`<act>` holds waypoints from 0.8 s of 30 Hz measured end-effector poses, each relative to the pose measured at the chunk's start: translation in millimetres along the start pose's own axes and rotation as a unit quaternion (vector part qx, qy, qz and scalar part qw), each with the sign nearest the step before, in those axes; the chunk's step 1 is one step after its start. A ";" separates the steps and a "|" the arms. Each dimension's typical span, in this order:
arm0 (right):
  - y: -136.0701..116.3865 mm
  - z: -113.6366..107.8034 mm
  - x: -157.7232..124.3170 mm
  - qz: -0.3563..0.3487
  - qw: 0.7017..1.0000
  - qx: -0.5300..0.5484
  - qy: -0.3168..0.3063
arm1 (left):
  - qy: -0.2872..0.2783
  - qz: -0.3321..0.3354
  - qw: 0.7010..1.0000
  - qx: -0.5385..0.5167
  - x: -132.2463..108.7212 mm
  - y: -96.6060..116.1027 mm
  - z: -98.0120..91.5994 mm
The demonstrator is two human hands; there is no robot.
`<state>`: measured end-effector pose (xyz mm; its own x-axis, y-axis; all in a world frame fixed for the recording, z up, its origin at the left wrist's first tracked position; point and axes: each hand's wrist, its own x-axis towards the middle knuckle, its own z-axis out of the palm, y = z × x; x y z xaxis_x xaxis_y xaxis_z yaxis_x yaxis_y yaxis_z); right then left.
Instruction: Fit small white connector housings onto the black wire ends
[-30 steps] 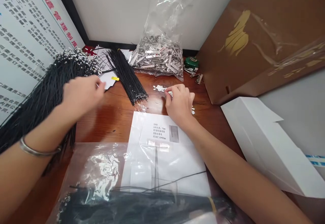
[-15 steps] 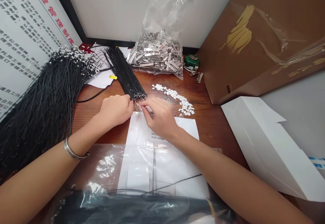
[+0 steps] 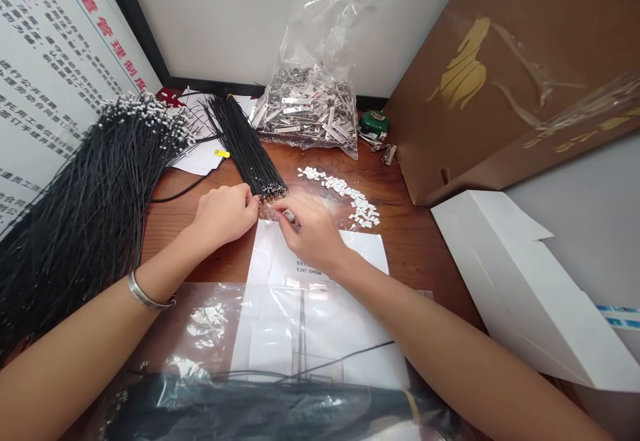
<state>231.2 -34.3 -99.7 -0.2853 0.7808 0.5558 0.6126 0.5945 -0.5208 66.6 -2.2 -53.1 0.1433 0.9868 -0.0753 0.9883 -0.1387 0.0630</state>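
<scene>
Thin black wire bundle [image 3: 245, 144] is lying by the far edge of the brown wooden worktop [image 3: 415, 247]
Left hand [image 3: 225, 214] and right hand [image 3: 313, 227] are curling nearby, apart, any grip unclear

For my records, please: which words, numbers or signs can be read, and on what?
"派遣管理制度", red, white board.
"则", blue, same board.
"进行公开", black, same board; others mostly blurred or cut.
"206T 60*80mm", apparently, printed sheet; line above blurred.
Gold emblem, brown box; its lettering unclear.
Yellow tag: too small.

The bundled wires [image 3: 250, 151] are black, the small pieces [image 3: 343, 188] white
</scene>
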 end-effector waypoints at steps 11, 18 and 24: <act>-0.6 -0.8 0.7 0.021 0.999 0.009 -0.028 | -0.022 0.031 0.994 -0.100 1.1 -9.6 -5.3; -0.6 -0.8 0.6 0.045 0.999 0.019 -0.022 | -0.001 0.028 0.991 -0.132 -7.5 -2.8 -10.6; 1.6 -1.4 -0.2 -0.004 0.998 0.059 -0.022 | -0.027 0.067 0.994 -0.086 -42.2 24.2 -30.0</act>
<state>233.2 -33.7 -99.8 -0.3236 0.7817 0.5332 0.5192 0.6178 -0.5905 82.9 -44.7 -18.5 0.2804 0.9538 -0.1079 0.9373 -0.2478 0.2452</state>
